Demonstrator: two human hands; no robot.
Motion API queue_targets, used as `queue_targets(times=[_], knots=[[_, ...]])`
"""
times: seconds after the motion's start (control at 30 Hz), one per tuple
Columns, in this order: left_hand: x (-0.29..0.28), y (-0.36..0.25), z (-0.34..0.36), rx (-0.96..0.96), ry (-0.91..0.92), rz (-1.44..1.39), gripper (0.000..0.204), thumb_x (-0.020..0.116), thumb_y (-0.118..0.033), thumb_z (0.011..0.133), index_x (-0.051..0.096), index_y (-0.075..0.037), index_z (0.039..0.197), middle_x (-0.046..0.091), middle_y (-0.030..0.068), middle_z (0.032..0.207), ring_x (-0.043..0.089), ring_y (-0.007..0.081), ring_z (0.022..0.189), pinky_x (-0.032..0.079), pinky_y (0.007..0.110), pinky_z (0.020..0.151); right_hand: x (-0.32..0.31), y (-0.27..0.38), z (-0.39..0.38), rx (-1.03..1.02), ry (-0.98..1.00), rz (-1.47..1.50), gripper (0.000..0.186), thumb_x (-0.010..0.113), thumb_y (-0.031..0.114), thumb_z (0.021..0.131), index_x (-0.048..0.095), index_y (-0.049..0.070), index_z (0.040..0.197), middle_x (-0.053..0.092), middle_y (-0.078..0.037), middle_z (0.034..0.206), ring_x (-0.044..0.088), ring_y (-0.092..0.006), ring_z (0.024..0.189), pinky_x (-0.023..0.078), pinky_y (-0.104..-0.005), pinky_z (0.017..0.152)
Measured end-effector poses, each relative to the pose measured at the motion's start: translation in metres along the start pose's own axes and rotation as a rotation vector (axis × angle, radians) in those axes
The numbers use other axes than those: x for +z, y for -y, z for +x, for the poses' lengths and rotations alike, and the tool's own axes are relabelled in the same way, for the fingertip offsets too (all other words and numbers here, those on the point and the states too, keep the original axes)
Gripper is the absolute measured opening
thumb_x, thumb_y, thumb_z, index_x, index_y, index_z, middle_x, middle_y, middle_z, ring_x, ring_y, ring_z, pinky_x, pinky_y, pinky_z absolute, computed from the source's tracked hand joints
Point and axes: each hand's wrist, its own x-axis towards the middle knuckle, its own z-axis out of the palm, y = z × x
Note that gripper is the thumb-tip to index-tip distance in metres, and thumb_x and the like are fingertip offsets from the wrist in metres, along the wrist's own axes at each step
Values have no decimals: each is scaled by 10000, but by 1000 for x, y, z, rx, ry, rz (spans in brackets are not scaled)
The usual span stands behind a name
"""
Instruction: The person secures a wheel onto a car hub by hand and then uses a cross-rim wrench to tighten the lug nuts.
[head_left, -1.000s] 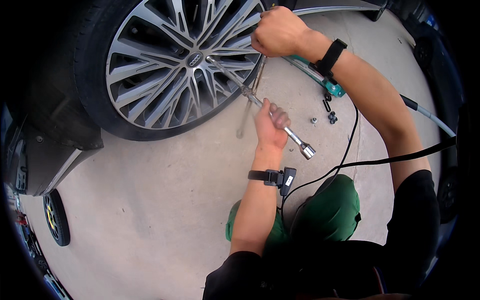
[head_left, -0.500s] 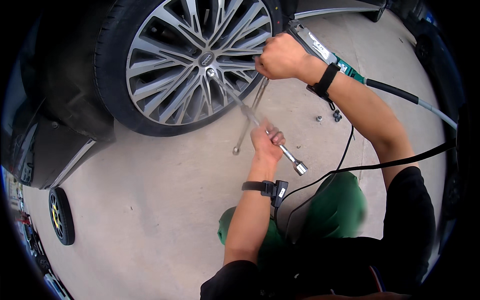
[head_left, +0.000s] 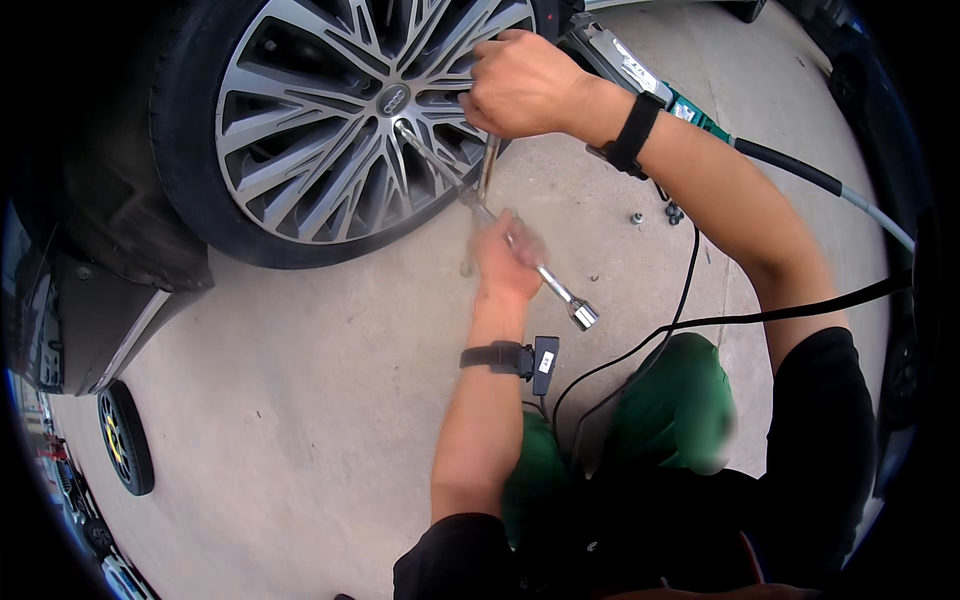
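My left hand, blurred, is wrapped round the shaft of a silver cross wrench. The shaft runs from a point just below the hub cap of the silver multi-spoke wheel to a socket end on the near side of my hand. My right hand is closed on the upper end of the wrench's crossbar, in front of the wheel's right part. The crossbar's lower end is smeared behind my left hand.
A teal and silver floor jack with hose-like handle stands right of the wheel. Small fasteners and black cables lie on the concrete. Black bodywork borders the left, above a spare wheel. My green-clad knees are below.
My right hand has moved down and left against the wheel with the crossbar end. My left hand stays on the shaft. The view has shifted slightly.
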Motion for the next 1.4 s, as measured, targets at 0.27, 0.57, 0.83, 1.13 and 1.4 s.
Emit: queue_targets(times=[0.27,0.57,0.83,1.13,1.4], knots=[[22,9,-4,44,4,-1,366,464,-308,995,427,-123,681,316,-34,548,295,103,463,230,246,458,13,-13,-10,140,-81,-121,268,640,239,756,645,112,520,578,-10,523,589,-182,646,497,-320,632],[14,4,-12,58,-109,14,388,499,-330,981,406,-143,654,311,-36,530,312,101,467,237,249,461,6,-12,-4,-86,-28,65,237,624,332,636,631,123,524,605,-69,531,603,-263,552,480,-366,512],[20,15,0,126,-184,134,393,493,-341,985,380,-161,654,304,-38,545,306,107,474,241,254,468,62,-28,-55,313,-142,76,309,635,230,756,585,83,489,581,-52,537,582,-239,583,494,-344,522],[37,34,-21,63,-197,161,386,478,-320,984,358,-171,648,284,-47,533,273,98,445,207,254,430,-6,-27,-42,131,-161,35,314,650,190,751,564,87,467,554,1,504,557,-199,572,486,-324,504],[56,27,-23,112,-83,173,388,483,-320,984,366,-166,648,271,-49,522,269,94,435,202,249,427,-39,-42,-39,139,-176,-81,315,632,204,746,574,95,456,561,-14,489,556,-197,553,485,-318,509]])
